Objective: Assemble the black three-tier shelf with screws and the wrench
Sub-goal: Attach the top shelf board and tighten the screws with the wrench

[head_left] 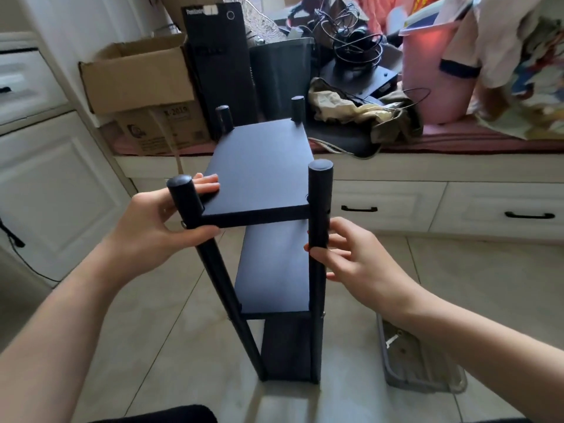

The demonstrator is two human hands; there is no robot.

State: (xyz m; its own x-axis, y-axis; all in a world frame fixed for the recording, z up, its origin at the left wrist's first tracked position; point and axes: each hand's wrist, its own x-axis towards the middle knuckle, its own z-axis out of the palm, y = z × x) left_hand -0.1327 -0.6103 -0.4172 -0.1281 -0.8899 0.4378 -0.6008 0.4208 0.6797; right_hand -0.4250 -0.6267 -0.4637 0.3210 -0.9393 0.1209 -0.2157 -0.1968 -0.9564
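A grey tray [427, 377] lies on the tiled floor [457, 285] at near right. Just left of it stands the black three-tier shelf [259, 169]. The left hand [158, 230] grips its top board's near-left corner; the right hand [351, 257] pinches the near-right post [319, 203]. Farther off, a cardboard box [137, 77] sits on the window seat [457, 141].

Both bare forearms are reaching forward from the lower corners of the view. The left hand [152, 227] is gripping the near left corner of the shelf's top board [259, 166], fingers lying flat on top and thumb curling underneath. The right hand [354, 254] is pinching the near right post [319, 209] between thumb and fingertips, remaining fingers loosely spread.
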